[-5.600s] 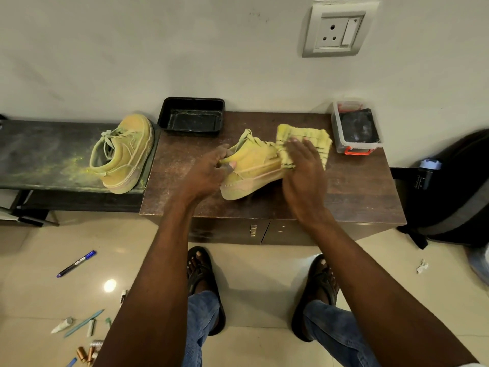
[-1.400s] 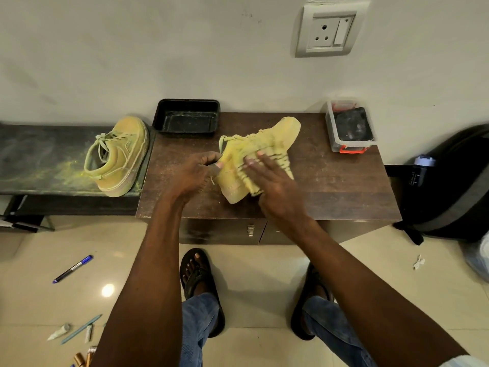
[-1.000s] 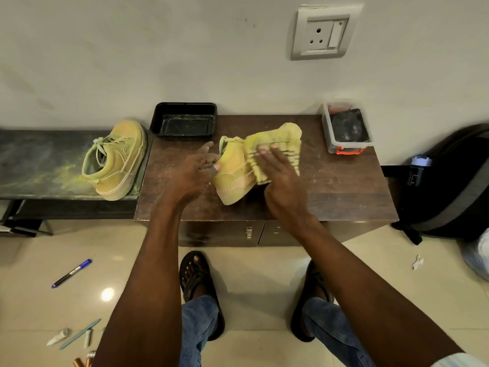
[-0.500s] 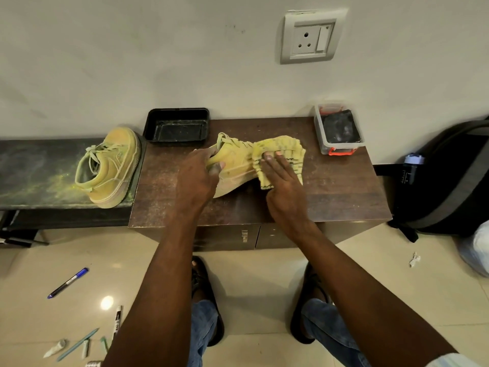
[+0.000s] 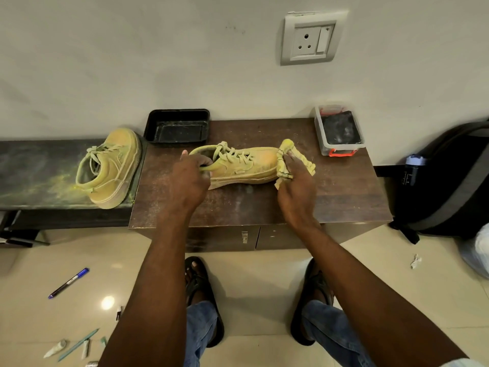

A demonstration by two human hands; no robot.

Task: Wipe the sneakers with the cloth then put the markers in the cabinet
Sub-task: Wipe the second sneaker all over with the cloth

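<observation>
wipe step | our left hand (image 5: 189, 178) grips yellow-dusted lace-up sneaker (image 5: 239, 164) collar | long axis left-right on brown wooden bench (image 5: 344, 197) | right hand (image 5: 295, 181) clutches yellow cloth (image 5: 299, 157) against far-right toe

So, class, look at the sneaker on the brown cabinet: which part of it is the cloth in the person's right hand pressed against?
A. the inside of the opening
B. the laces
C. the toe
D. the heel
C: the right hand holds the cloth bunched against the toe of the sneaker, while the left hand grips the heel end.
</observation>
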